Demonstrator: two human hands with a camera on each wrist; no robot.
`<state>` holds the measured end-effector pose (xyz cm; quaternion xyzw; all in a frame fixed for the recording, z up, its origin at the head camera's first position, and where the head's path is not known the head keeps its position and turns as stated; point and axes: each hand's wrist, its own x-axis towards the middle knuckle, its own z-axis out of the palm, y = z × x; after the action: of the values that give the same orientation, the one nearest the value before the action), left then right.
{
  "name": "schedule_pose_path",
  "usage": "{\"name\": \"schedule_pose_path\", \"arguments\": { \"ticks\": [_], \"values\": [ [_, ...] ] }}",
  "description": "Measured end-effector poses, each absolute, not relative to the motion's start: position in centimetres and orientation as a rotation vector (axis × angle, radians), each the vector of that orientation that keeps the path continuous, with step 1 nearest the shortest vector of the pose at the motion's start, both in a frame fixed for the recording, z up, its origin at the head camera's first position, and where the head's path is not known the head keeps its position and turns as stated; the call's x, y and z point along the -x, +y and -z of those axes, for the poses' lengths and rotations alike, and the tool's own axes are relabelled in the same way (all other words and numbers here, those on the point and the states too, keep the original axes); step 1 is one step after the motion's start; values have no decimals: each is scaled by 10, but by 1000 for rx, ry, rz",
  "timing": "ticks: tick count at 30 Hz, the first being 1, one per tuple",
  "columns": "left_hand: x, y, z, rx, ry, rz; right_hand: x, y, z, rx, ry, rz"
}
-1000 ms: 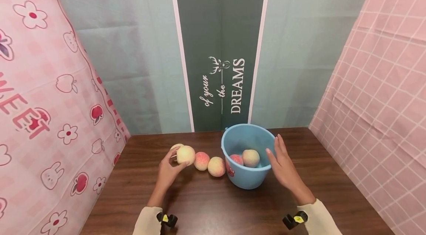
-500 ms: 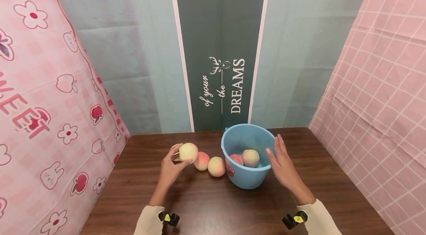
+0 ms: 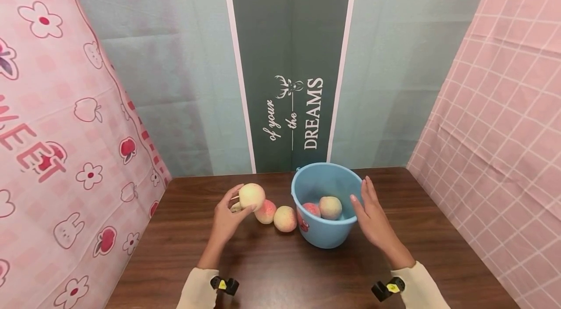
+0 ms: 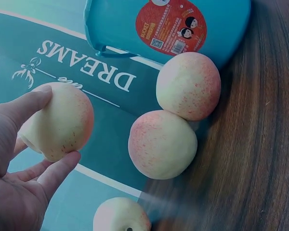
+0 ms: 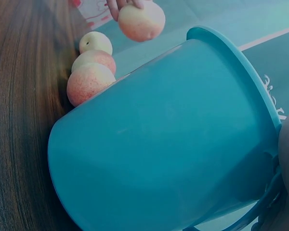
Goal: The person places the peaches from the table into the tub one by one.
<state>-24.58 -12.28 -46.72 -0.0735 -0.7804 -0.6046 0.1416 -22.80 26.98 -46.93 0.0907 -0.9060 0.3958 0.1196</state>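
Observation:
My left hand [image 3: 225,220] grips a pale yellow peach [image 3: 252,196] between thumb and fingers, lifted off the table. In the left wrist view, this peach [image 4: 67,122] shows a faint red blush. A pinkish peach [image 3: 265,212] and a yellow-red peach [image 3: 285,220] sit side by side left of the blue bucket [image 3: 326,237]. Mostly hidden behind my left hand, another peach [image 4: 116,215] lies farther left. Inside the bucket are a greenish-yellow peach [image 3: 330,208] and a red one [image 3: 311,209]. My right hand [image 3: 376,224], fingers straight, is at the bucket's right rim.
The brown wooden table [image 3: 280,270] ends at a grey-green backdrop [image 3: 188,104] with white lettering. A pink printed cloth [image 3: 65,129] hangs at left, a pink checked one [image 3: 504,104] at right. The bucket's handle [image 5: 260,209] hangs on its side near my right hand.
My left hand has raised the peach and carried it a little to the right, toward the bucket. My right hand and the bucket stay where they were.

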Motion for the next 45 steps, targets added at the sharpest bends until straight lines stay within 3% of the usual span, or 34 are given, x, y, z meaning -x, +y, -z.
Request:
{"name": "schedule_pose_path", "arguments": {
  "ticks": [5, 12, 45],
  "values": [
    [244, -119, 465, 231, -2226, 1751, 228, 270, 469, -258, -2648, -1160],
    [267, -122, 495, 231, -2190, 1753, 228, 270, 470, -252, -2656, -1157],
    [260, -98, 471, 311, -2193, 1796, 228, 270, 469, -245, -2667, -1151]
  ]
}}
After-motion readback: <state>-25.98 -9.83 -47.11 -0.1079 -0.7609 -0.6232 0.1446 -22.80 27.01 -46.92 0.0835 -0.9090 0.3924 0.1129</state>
